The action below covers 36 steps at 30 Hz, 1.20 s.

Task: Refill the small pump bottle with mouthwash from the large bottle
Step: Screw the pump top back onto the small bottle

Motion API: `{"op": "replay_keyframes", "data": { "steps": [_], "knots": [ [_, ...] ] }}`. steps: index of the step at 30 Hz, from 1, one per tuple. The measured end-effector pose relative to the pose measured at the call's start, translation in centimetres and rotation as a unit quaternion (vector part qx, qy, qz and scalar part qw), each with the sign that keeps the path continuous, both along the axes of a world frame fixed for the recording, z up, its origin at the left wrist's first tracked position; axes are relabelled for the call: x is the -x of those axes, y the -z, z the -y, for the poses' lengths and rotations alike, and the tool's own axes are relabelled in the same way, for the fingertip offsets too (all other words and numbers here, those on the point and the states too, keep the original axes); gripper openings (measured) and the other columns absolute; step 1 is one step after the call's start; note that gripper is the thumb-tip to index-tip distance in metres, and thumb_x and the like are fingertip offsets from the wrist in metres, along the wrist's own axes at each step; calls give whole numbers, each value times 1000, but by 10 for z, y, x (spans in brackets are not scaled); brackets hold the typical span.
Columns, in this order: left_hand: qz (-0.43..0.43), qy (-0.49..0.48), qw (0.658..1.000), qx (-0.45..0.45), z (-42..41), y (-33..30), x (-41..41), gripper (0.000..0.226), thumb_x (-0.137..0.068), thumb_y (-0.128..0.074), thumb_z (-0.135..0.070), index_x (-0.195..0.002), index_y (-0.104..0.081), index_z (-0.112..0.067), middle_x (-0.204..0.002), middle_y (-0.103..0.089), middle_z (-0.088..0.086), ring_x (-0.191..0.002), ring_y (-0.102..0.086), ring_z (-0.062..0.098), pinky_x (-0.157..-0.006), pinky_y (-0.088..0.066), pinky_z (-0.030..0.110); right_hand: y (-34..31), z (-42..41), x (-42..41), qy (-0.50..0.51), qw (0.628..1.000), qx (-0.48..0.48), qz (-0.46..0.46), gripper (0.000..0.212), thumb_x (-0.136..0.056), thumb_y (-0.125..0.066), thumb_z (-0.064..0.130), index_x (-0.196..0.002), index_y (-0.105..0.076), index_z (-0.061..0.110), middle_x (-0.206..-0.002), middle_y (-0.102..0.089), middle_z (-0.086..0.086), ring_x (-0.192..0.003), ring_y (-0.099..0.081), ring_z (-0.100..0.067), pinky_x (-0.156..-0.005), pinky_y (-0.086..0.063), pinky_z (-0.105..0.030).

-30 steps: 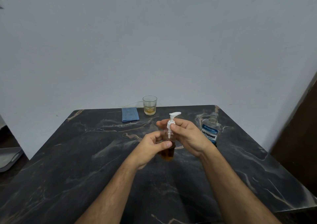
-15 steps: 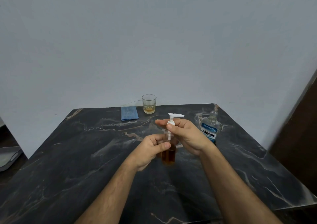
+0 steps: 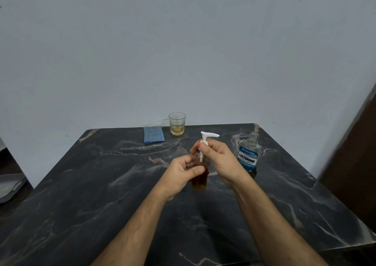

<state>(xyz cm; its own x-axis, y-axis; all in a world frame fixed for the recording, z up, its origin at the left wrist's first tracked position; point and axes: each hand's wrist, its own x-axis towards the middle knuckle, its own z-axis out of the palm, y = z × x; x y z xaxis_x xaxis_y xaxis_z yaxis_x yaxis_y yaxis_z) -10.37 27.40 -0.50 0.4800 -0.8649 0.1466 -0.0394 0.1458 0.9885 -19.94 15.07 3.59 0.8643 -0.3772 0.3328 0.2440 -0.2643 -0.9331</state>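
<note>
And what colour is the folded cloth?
Blue, with faint ribbing; the cloth shows in the head view.

Left hand (image 3: 181,174) grips small bottle (image 3: 200,181) — right hand (image 3: 218,160) pinches pump (image 3: 204,141).

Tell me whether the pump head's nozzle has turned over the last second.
Yes. The pump head, pinched by the right hand, has turned: its nozzle first angled up toward the far edge, and now lies level, pointing toward the Listerine bottle.

white pump (image 3: 205,138), blue cloth (image 3: 153,134), black marbled table (image 3: 81,194)
</note>
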Motion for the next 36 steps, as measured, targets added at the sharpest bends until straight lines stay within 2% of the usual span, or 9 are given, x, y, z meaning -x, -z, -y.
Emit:
{"op": "replay_keyframes", "data": {
  "steps": [4,8,15,18,21,25,30,33,36],
  "knots": [
    [37,-30,999,-3,2,5,2,28,-91,-66,-7,-118,-67,-15,-113,-75,3,-112,-68,16,-104,-49,42,6,-3,-4,49,998,32,-11,30,-93,-52,36,-90,-71,13,-85,-68,-4,-85,-63,-14,-81,-52,-34],
    [66,-58,996,-7,6,7,5,26,-91,-67,-13,-114,-67,-26,-111,-75,-4,-110,-68,10,-102,-52,39,7,-6,-4,88,994,62,-31,27,-101,-51,27,-94,-71,10,-85,-68,-2,-81,-64,-9,-76,-53,-29],
    [64,-79,994,-33,11,17,-4,37,-91,-68,-24,-126,-63,-30,-120,-70,-9,-118,-63,10,-106,-48,41,6,-2,-1,47,994,62,-73,11,-100,-55,25,-107,-63,22,-113,-68,-10,-101,-65,-10,-86,-53,-23],
    [65,-71,994,-52,15,18,-7,34,-92,-66,-27,-125,-61,-35,-126,-65,-5,-123,-58,13,-107,-47,39,15,5,1,45,993,73,-82,17,-98,-60,22,-111,-64,13,-108,-69,-11,-101,-66,-13,-90,-54,-29],
    [74,-43,994,-62,19,21,-7,35,-94,-63,-26,-129,-61,-27,-127,-65,-4,-122,-59,12,-107,-47,38,26,12,3,61,992,59,-92,16,-95,-63,20,-110,-67,15,-102,-71,-6,-100,-68,-16,-92,-56,-38],
    [105,-63,991,-54,28,24,-3,30,-96,-61,-14,-125,-65,-21,-116,-72,-6,-112,-65,6,-96,-53,25,40,15,-1,168,982,19,-81,25,-83,-78,19,-106,-69,20,-97,-75,2,-93,-71,-11,-88,-59,-43],
    [174,-155,969,-82,43,30,9,38,-81,-78,-16,-115,-66,-29,-110,-68,-13,-102,-65,1,-86,-56,21,47,9,-6,309,949,39,-57,33,-72,-87,31,-91,-61,25,-83,-71,4,-77,-69,-6,-69,-59,-29],
    [199,-217,950,-103,47,26,16,34,-76,-82,-17,-100,-62,-31,-99,-65,-13,-88,-64,0,-70,-53,14,46,4,-7,341,934,76,-73,38,-70,-87,37,-88,-55,27,-81,-65,6,-74,-63,-8,-62,-51,-23],
    [159,-200,963,-90,48,25,14,31,-79,-79,-11,-99,-62,-28,-89,-68,-14,-84,-67,2,-61,-53,11,45,9,-9,317,942,70,-84,41,-70,-87,38,-91,-53,30,-86,-65,5,-77,-63,-10,-65,-55,-26]
  ]
}}
